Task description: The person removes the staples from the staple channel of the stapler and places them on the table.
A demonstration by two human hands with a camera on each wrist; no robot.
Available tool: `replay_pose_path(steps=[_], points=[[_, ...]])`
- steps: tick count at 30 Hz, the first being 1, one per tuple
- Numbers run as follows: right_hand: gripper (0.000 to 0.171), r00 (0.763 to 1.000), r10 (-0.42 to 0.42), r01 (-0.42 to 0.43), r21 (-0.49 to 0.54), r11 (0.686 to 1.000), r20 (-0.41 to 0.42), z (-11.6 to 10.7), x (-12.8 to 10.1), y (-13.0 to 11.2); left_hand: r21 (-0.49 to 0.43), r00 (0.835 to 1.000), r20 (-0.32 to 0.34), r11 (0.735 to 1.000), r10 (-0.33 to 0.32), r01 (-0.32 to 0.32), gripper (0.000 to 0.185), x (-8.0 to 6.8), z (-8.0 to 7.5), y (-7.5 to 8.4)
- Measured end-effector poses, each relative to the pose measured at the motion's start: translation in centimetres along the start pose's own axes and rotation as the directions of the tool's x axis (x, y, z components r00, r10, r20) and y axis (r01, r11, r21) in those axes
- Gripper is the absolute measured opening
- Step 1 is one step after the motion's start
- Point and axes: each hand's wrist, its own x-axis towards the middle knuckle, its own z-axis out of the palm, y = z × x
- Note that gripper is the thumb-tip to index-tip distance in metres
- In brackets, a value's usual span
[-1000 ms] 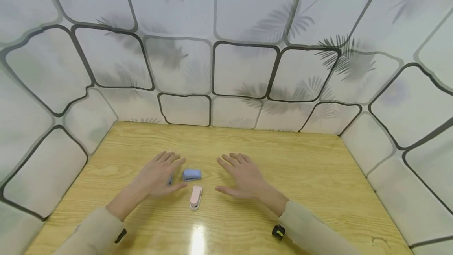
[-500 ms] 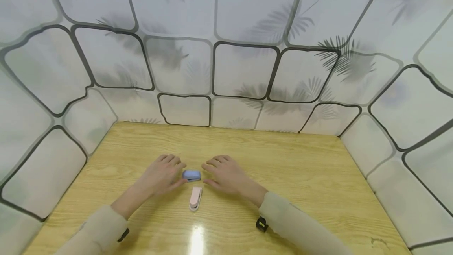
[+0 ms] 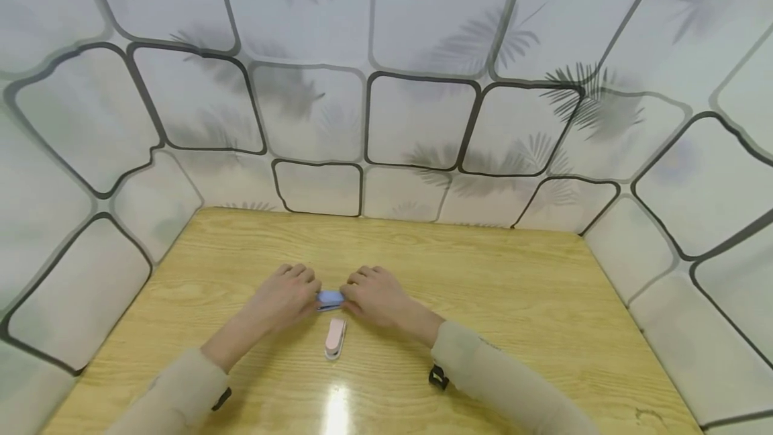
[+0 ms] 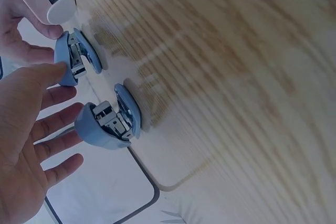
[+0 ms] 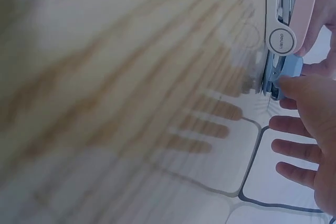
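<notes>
A small blue stapler (image 3: 330,299) lies on the wooden table (image 3: 483,274) between my two hands. My left hand (image 3: 284,297) touches its left end with the thumb, and my right hand (image 3: 377,297) touches its right end. In the left wrist view the left hand (image 4: 26,129) has its fingers straight, with the thumb on that stapler (image 4: 76,61). A second blue stapler (image 4: 107,121) lies by the fingers; the head view hides it. The right hand (image 5: 310,119) shows straight fingers, thumb against the blue stapler (image 5: 286,72). A pink stapler (image 3: 335,338) lies just nearer me.
White panels with black lines and leaf shadows (image 3: 417,119) wall the table at the back and on both sides. A bright glare spot (image 3: 337,411) sits near the front edge. Bare wood stretches to the right (image 3: 543,327) and far left (image 3: 181,287).
Both hands have slid inward from flat on the table and closed the gap, and they now touch the two ends of the blue stapler. The pink stapler has not moved.
</notes>
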Motion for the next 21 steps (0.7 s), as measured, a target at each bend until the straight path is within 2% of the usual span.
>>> replay_pose_path(steps=[7,16,21], points=[[0.029,0.999,0.029,-0.029,0.009,1.000,0.018,0.1,-0.9,0.6,-0.011,1.000,0.012,1.000,0.006,-0.006,0.026,1.0,-0.1,0.8],[0.024,0.999,0.031,-0.031,0.016,0.999,-0.037,-0.2,-2.8,1.6,-0.015,0.999,0.029,1.000,0.023,-0.022,0.027,2.6,0.0,2.0],[0.022,0.997,0.043,-0.042,0.013,0.999,-0.071,0.0,-4.3,2.3,-0.039,0.995,0.097,0.999,0.015,-0.011,0.028,3.7,-0.1,3.0]])
